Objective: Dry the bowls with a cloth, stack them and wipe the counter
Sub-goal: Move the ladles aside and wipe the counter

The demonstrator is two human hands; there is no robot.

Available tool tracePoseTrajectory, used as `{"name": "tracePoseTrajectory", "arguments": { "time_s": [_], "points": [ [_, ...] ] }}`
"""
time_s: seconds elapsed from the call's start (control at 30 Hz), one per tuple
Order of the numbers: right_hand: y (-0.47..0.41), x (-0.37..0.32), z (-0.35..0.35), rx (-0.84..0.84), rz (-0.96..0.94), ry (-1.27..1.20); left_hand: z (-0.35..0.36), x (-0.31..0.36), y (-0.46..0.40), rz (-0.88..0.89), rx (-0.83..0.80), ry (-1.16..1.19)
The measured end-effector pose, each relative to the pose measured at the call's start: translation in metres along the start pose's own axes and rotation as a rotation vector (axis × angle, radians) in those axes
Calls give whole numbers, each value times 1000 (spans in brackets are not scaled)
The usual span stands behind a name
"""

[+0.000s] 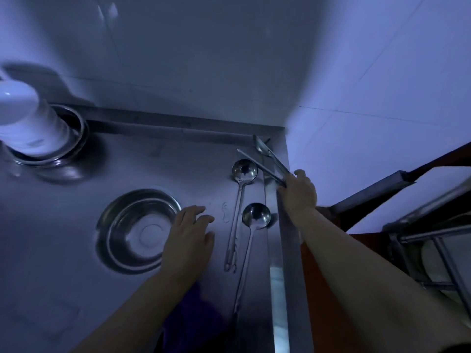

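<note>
Head view: steel bowl (139,231) upright on counter (63,250), white bowl stack (28,126) inverted far left. Left hand (188,238) spread flat beside bowl; right hand (299,191) grips tongs (265,160). Cloth (193,319) under left forearm. Looks like clearing utensils for wiping; next: shift ladles (244,171).

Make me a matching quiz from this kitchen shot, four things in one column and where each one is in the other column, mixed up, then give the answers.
Things:
1. steel bowl
2. white bowl stack
3. tongs
4. purple cloth

Places:
A. gripped by the right hand
B. under the left forearm, near counter edge
C. far left, inside a steel basin
D. just left of the left hand

Pairs: 1-D, 2-C, 3-A, 4-B
</note>
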State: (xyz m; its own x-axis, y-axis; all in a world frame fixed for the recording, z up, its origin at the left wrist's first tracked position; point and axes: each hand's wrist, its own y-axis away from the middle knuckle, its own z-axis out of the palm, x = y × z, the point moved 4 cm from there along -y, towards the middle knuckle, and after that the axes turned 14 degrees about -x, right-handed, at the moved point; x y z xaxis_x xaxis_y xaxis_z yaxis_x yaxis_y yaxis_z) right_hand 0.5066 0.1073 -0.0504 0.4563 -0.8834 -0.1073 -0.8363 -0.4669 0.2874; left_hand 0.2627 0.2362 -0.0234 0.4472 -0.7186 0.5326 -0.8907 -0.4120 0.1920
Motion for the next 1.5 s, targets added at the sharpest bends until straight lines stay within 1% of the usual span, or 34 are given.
{"name": "tracePoseTrajectory", "arguments": {
  "time_s": [0.13,0.23,0.37,0.47,0.57,0.63,0.73,0.83,0.9,1.0,1.07,1.13,1.17,1.23,1.33,1.4,1.5],
  "points": [
    [-7,4,0,14,-49,78,5,3,0,-40,-27,8],
    [-6,5,-1,49,-30,23,8,8,2,-31,-15,32],
    [6,1,-1,107,55,-162,10,12,3,-19,-6,63],
    [26,-9,-3,197,80,-345,5,8,7,-3,9,84],
    [57,-40,-5,297,5,-465,-4,-6,16,-16,18,122],
    [84,-74,0,320,-72,-525,-12,-18,24,-52,23,182],
    [129,-139,21,265,-206,-622,-29,-46,39,-174,39,362],
    [175,-212,48,198,-343,-656,-52,-89,62,-325,132,492],
    [203,-260,65,153,-411,-639,-67,-126,84,-471,177,482],
    [234,-320,92,22,-451,-621,-84,-180,119,-618,235,466],
    [251,-355,108,-50,-525,-604,-91,-218,142,-710,210,469],
    [266,-383,124,-163,-650,-548,-98,-255,163,-778,176,445],
    [272,-393,131,-204,-719,-487,-103,-272,172,-798,161,434],
    [280,-403,138,-261,-774,-461,-110,-300,187,-814,129,430],
    [284,-397,145,-326,-705,-506,-117,-328,200,-820,54,370],
    [284,-388,148,-348,-668,-505,-118,-336,201,-793,22,318],
    [284,-379,152,-363,-657,-481,-121,-349,202,-767,-10,222]
  ]
}}
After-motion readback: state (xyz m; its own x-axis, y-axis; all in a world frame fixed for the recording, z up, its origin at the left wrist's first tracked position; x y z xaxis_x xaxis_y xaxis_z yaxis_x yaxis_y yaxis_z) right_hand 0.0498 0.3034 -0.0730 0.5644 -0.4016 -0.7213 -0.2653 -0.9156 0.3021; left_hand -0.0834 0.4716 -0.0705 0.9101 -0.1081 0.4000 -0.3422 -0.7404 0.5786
